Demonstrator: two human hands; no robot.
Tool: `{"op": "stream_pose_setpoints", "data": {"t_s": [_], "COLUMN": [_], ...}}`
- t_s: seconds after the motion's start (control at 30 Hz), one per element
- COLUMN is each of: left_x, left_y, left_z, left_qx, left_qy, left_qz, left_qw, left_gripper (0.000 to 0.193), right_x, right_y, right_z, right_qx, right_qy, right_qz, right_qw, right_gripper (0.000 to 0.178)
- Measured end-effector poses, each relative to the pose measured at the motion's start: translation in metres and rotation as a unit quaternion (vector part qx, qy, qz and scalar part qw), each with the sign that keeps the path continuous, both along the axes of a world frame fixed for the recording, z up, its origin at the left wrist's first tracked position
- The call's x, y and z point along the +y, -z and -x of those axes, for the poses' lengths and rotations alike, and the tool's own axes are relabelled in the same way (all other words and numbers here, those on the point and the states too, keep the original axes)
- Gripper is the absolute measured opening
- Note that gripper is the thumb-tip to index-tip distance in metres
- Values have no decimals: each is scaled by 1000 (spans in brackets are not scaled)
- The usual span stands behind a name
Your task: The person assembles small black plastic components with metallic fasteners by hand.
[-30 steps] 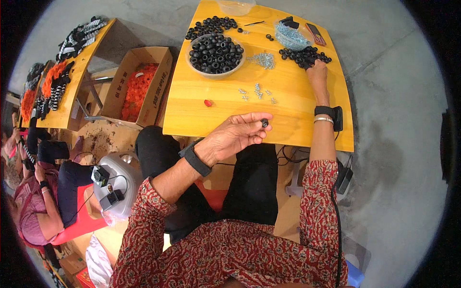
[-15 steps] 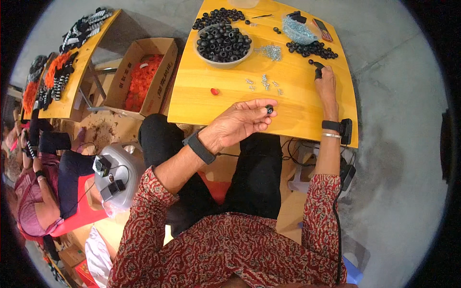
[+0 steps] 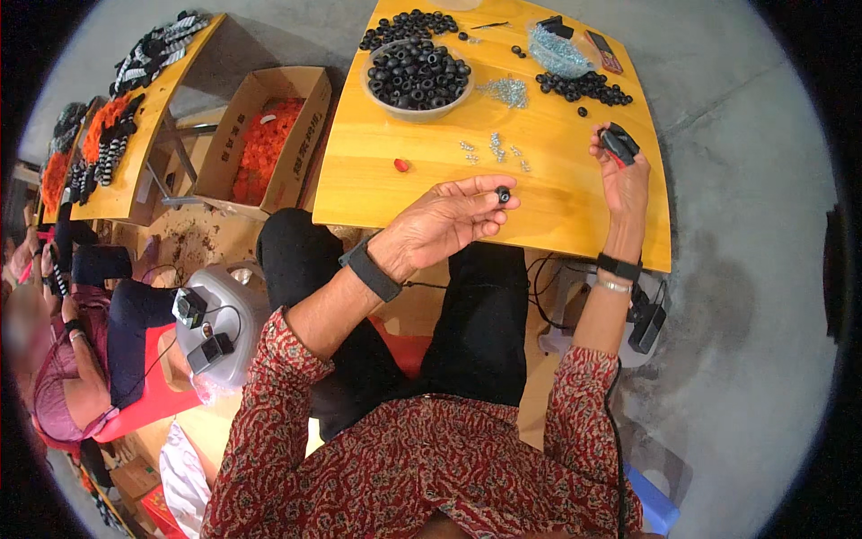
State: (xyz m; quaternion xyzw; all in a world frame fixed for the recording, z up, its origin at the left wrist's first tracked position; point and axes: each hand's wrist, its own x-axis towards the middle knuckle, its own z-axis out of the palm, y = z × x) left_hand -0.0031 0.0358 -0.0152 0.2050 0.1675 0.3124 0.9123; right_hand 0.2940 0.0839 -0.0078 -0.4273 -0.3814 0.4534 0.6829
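My left hand [image 3: 453, 220] is held over the near edge of the yellow table [image 3: 377, 184], pinching a small round black part [image 3: 503, 195] with a hole in it between thumb and fingertips. At the table's right side my right hand [image 3: 622, 180] is raised, palm turned up, its fingers closed around a black object with a red edge [image 3: 618, 145]. What kind of object this is I cannot make out. Several small clear pieces [image 3: 496, 146] lie in loose groups between my hands. Beyond my right hand is a pile of round black parts [image 3: 588, 87].
A bowl [image 3: 415, 115] heaped with black parts stands at the far left, beside a heap of clear pieces [image 3: 505, 92]. A bag of clear pieces [image 3: 558, 56] and a phone-like device [image 3: 604, 51] are farther right. A red piece [image 3: 401, 165] lies near the left. A cardboard box [image 3: 305, 144] holds orange pieces.
My right hand has drawn back slightly from the black pile and turned over, showing the black object with its red edge. My left hand has barely moved, still pinching the black part.
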Motion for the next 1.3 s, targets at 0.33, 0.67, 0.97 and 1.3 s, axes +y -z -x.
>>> {"op": "stream_pose_setpoints", "data": {"t_s": [0.33,0.67,0.97,1.3], "left_x": [-4,-7,-12,-12], "left_y": [0,-4,-1,15], "left_z": [0,2,-2,-8], "left_qx": [-16,-14,18,12], "left_qy": [-8,1,15,25], "left_qz": [-34,-68,-69,-54], "left_qw": [999,998,997,998], "left_gripper": [28,29,28,23], "right_x": [-74,-92,-97,-103], "right_y": [-4,-2,8,9], "right_z": [99,115,112,115], "right_qx": [77,-15,-127,-232], "right_qy": [-156,-106,-50,-46], "right_qz": [-50,-93,-106,-85], "right_qw": [983,990,985,968], "right_gripper": [22,17,19,26]}}
